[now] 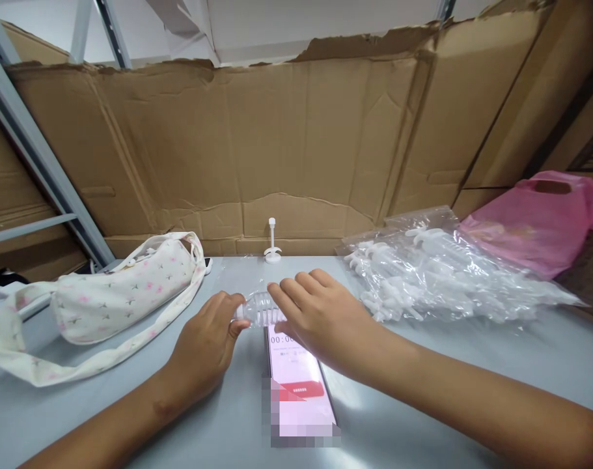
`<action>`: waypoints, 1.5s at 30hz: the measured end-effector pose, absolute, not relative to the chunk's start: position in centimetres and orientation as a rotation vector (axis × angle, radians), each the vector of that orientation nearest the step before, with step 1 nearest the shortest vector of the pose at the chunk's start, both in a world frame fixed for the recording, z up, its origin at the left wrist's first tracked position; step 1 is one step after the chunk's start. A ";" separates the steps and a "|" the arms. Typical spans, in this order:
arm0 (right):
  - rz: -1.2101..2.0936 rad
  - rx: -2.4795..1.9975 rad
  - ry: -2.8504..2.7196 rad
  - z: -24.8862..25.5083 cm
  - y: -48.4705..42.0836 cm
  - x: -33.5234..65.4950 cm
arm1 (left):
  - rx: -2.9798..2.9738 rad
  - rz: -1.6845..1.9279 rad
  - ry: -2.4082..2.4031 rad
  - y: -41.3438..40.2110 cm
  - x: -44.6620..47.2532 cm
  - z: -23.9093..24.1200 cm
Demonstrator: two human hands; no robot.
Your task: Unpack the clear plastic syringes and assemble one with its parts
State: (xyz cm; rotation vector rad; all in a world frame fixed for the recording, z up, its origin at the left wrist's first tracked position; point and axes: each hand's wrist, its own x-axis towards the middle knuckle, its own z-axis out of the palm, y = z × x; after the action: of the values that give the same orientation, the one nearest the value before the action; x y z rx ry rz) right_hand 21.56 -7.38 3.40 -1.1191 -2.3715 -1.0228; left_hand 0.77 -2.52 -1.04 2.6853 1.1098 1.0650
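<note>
Head view: two bare hands, one item shared between them. Clear plastic bottle [261, 309], ridged, held on its side, roughly level, above the grey table [228, 417]. Narrow, whitish end points left; wider body runs right.

Left hand [206, 339]: thumb and fingers pinched close around the narrow end. Detail under the fingertips hidden; cannot tell whether a cap is seated there.

Right hand [320, 312]: fingers over the top of the body, thumb below, grip narrow; palm covers the bottle's right end, so its base is not visible. Bottle therefore lies directly between the hands, touching both, only its middle section exposed.

Below the bottle and right hand: phone [299, 371], face up on the table, lit screen with a red button; digits at the top partly covered by the right hand. Its lower part is pixelated.

Behind the bottle, near the back edge: white plastic piece [272, 251], upright, thin stem on a round base. Left side: patterned cloth bag [125, 296], strap looped toward the left forearm. Right side: clear bag of white parts [423, 273], with a pink plastic bag [530, 221] just beside it. Cardboard [296, 143] stands along the back.
</note>
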 end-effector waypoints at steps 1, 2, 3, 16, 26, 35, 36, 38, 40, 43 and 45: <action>-1.022 -1.121 -2.368 3.4 -7.6 21.5 | 2.673 1.017 1.092 -2.6 0.8 -1.0; -1.036 -1.117 -2.359 3.4 -7.8 21.5 | 2.643 0.967 1.072 -2.7 0.9 -0.9; -1.064 -1.107 -2.345 3.3 -7.9 21.4 | 2.597 0.921 1.053 -2.9 1.0 -0.7; -1.631 -0.899 -2.049 2.1 -8.2 20.7 | 1.235 0.464 0.701 -3.2 1.5 -0.4; -1.523 -0.951 -2.060 2.4 -6.5 21.1 | 1.670 0.776 0.861 -2.7 1.6 -0.7; -1.192 -0.905 -2.243 1.9 -5.6 21.6 | 2.282 0.972 1.110 -3.0 0.5 -0.3; -1.197 -0.900 -2.243 1.8 -5.5 21.5 | 2.270 0.954 1.110 -3.1 0.6 -0.2; -1.226 -0.894 -2.240 1.6 -5.4 21.5 | 2.226 0.905 1.118 -3.1 0.7 -0.1; -1.281 -0.869 -2.224 1.6 -5.4 21.5 | 2.172 0.854 1.123 -3.1 0.9 0.1; -1.361 -0.823 -2.175 1.6 -5.4 21.4 | 2.091 0.820 1.088 -3.1 1.1 0.2; -1.392 -0.812 -2.144 1.6 -5.4 21.3 | 2.031 0.826 1.040 -3.1 1.2 0.2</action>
State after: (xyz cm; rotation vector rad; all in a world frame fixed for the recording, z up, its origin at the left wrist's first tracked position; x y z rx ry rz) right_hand 21.25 -5.43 1.59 -0.8118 -2.1439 -1.3923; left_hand 1.17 -3.13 0.22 2.0311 1.0400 0.8260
